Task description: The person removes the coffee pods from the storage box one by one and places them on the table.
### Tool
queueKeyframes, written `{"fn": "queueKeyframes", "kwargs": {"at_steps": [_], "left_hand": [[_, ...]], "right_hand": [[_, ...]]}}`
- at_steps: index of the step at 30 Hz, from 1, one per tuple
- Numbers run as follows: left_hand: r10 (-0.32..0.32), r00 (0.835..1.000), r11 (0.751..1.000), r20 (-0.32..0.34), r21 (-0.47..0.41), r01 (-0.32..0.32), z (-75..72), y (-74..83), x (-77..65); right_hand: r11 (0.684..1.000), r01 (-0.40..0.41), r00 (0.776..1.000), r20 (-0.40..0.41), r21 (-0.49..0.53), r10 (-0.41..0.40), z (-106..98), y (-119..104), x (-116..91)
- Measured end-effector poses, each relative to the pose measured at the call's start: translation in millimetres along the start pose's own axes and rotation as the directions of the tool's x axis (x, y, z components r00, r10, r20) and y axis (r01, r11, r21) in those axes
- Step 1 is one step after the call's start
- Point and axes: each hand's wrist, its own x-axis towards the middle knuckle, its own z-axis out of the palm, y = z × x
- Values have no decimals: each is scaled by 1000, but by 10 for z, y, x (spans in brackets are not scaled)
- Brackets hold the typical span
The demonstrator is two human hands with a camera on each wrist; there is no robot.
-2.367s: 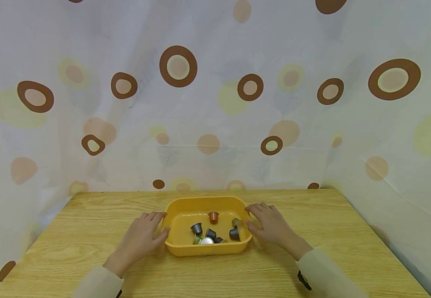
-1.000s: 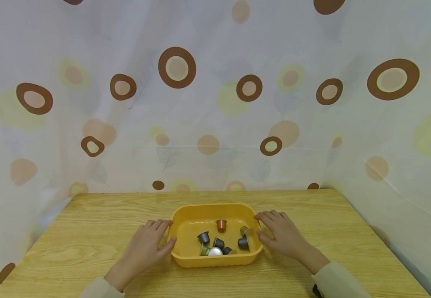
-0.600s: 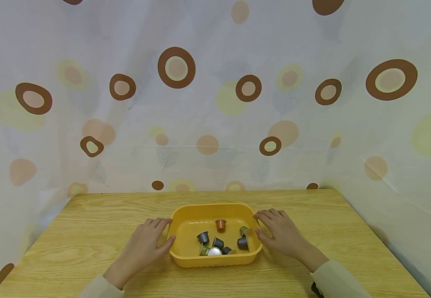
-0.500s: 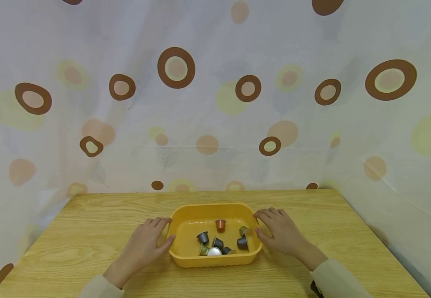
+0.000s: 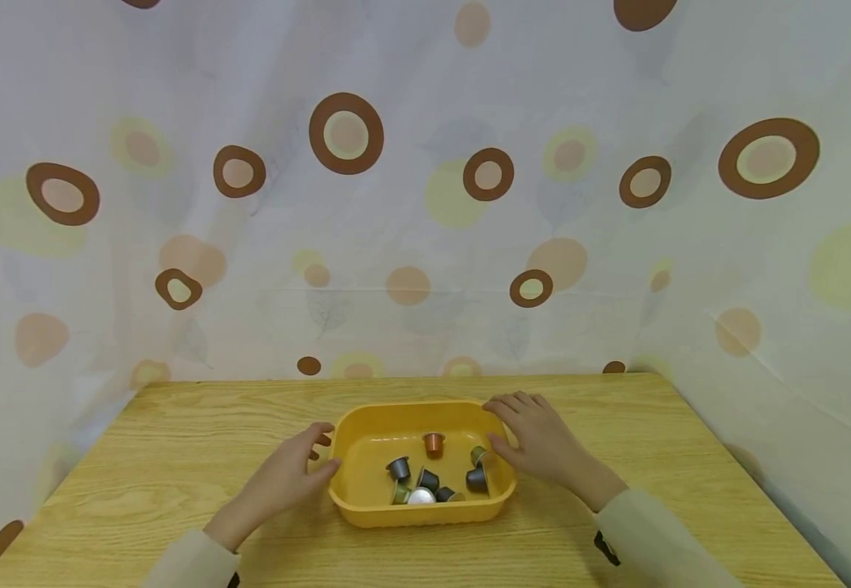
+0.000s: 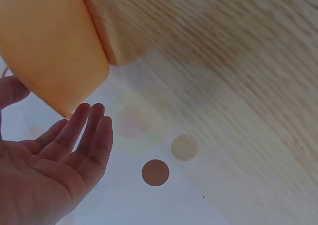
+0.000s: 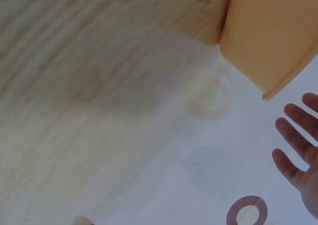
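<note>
A yellow plastic tub [image 5: 425, 516] sits on the wooden table, with several coffee capsules in it. One is an orange capsule [image 5: 434, 444], lying toward the back. Nearer the front are a silver-lidded capsule [image 5: 421, 496], a dark grey capsule [image 5: 398, 468] and others in black and green. My left hand [image 5: 278, 482] is at the tub's left end, fingers loosely bent and fingertips close by the rim. Over the right end is my right hand [image 5: 543, 441], its fingers overlapping the rim in the head view. In the right wrist view those fingers [image 7: 298, 138] are spread and apart from the tub wall.
The wooden table [image 5: 198, 433] runs back to a white curtain [image 5: 411, 212] with brown and beige circles, which also encloses both sides.
Earlier the tub slid toward me and a little right between both hands, capsules inside. Since then it stays put; both hands have loosened from its ends, the right one rising and shifting left.
</note>
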Motion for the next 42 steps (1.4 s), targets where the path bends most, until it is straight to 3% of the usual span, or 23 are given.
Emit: {"fn": "queueKeyframes", "kwargs": {"at_steps": [4, 8, 11, 18, 23, 30, 42], "left_hand": [[-28, 998, 988, 59, -150, 37, -24, -29, 19], [-71, 991, 958, 114, -269, 100, -35, -65, 30], [-120, 978, 922, 171, -347, 174, -39, -84, 36], [-183, 931, 807, 316, -493, 325, -59, -104, 60], [-201, 907, 757, 370, -529, 384, -74, -105, 61], [-186, 903, 737, 388, -552, 389, -73, -107, 37], [-182, 908, 740, 379, -555, 380, -66, -98, 23]], "right_hand": [[1000, 13, 1000, 28, 11, -13, 5, -36, 114], [999, 7, 997, 74, 51, -10, 4, -96, 214], [997, -5, 993, 115, 74, -4, 17, -143, 276], [991, -22, 979, 206, 133, -5, 112, -220, 371], [987, -19, 972, 236, 157, -19, 217, -243, 410], [989, -9, 962, 273, 145, -31, 329, -281, 463], [996, 70, 947, 310, 59, -85, 411, -347, 505]]}}
